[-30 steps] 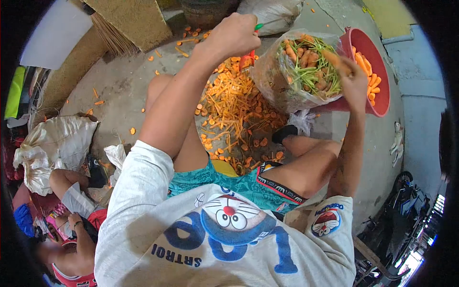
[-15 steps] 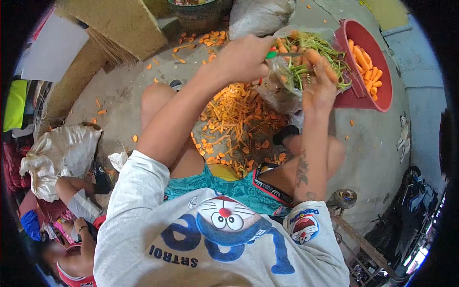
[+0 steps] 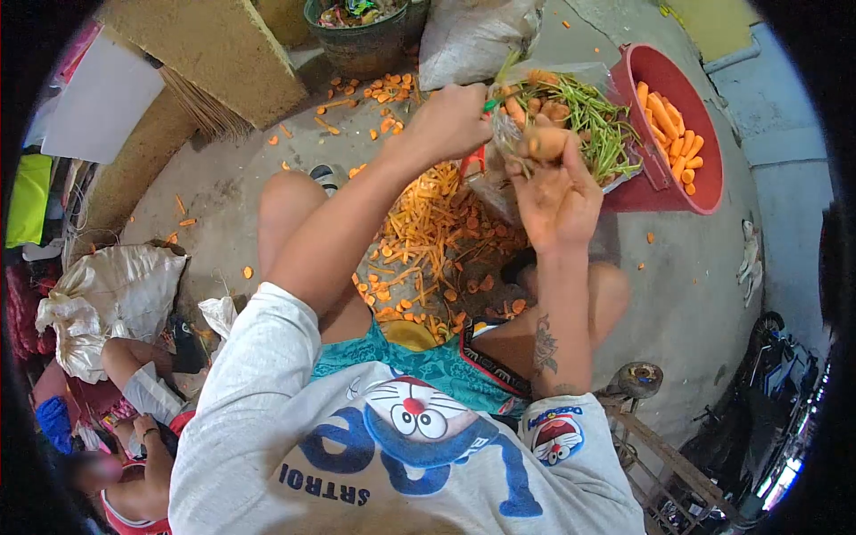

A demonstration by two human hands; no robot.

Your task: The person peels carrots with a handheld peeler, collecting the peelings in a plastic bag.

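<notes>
My left hand (image 3: 450, 123) is closed around a knife whose green handle (image 3: 490, 105) shows past the fingers; its blade is hard to make out now. A red piece shows just below that hand. My right hand (image 3: 560, 196), palm up, grips an unpeeled carrot (image 3: 546, 143), which is blurred by motion. Right behind it is a clear plastic bag (image 3: 596, 69) with carrots and green stalks (image 3: 606, 129). Beyond the bag, a red tub (image 3: 704, 183) lies tilted with peeled orange carrots (image 3: 675, 134) in it.
Carrot peelings and cut ends (image 3: 428, 214) are heaped on the floor between my legs. At the top stand a dark bin (image 3: 361, 45) of refuse and a whitish sack (image 3: 477, 45). Another person (image 3: 147, 446) sits at lower left near a white sack (image 3: 116, 299). A metal-framed cart (image 3: 660, 455) is at lower right.
My right hand has moved left and down with the carrot, turning palm up. My left hand has shifted slightly left and down, and the knife blade no longer shows clearly.
</notes>
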